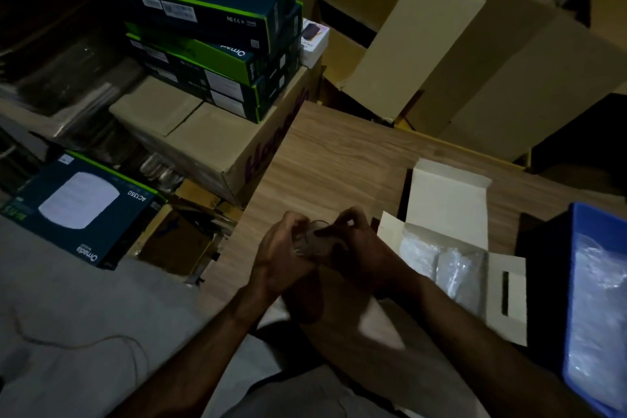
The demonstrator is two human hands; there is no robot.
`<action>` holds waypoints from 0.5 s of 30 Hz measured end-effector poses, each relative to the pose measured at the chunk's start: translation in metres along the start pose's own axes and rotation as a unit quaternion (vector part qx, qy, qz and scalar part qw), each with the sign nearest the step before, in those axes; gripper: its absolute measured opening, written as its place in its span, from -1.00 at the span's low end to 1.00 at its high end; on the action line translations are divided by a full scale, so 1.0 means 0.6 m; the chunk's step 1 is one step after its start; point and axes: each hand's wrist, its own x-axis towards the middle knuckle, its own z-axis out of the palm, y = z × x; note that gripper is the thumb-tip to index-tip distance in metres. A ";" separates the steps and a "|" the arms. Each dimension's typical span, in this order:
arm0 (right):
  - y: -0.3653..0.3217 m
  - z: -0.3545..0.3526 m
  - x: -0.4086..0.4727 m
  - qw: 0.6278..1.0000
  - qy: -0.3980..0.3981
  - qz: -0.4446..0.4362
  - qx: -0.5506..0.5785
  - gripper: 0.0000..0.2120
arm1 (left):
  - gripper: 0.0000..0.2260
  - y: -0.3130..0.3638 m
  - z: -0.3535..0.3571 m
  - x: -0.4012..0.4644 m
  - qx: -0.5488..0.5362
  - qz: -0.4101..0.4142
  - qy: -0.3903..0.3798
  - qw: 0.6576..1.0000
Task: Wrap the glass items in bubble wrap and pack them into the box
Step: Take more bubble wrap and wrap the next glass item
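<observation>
Gripping a small glass item (310, 239), left hand (281, 254), right hand (353, 248), beside open box (451, 200)

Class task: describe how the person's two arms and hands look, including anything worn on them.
Both forearms are bare, with no sleeves in view. The left hand and right hand wear no gloves; no watch, ring or band is discernible in the dim light.

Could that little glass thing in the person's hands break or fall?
It might. Both hands, left hand and right hand, hold the glass item above the wooden table, so a slip could drop it onto hard wood. The scene is dim, so a loose spot in the wrapping might go unnoticed. The white box already holds wrapped bundles, so squeezing in another could knock glass together.
</observation>
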 end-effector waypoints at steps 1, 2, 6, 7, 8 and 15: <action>-0.003 -0.007 0.000 0.998 0.012 0.050 0.037 -0.72 | -0.55 0.004 -0.002 -0.001 0.002 -0.004 -0.001 1.000; -0.003 -0.014 -0.002 0.993 0.026 0.082 0.075 -0.71 | -0.57 0.006 -0.003 -0.002 0.006 0.000 -0.002 1.000; -0.015 -0.031 -0.014 0.995 0.057 0.083 0.024 -0.74 | -0.55 0.032 0.003 -0.008 -0.002 0.029 -0.004 1.000; -0.017 -0.033 -0.018 0.995 0.056 0.084 0.012 -0.80 | -0.53 0.041 0.005 -0.009 -0.007 0.033 -0.007 0.999; -0.018 -0.034 -0.021 0.995 0.061 0.083 -0.004 -0.84 | -0.53 0.048 0.007 -0.009 -0.011 0.037 -0.011 0.999; 0.011 -0.070 -0.050 0.995 0.014 0.049 -0.086 -0.89 | -0.57 0.078 0.028 -0.019 -0.053 0.056 -0.048 0.996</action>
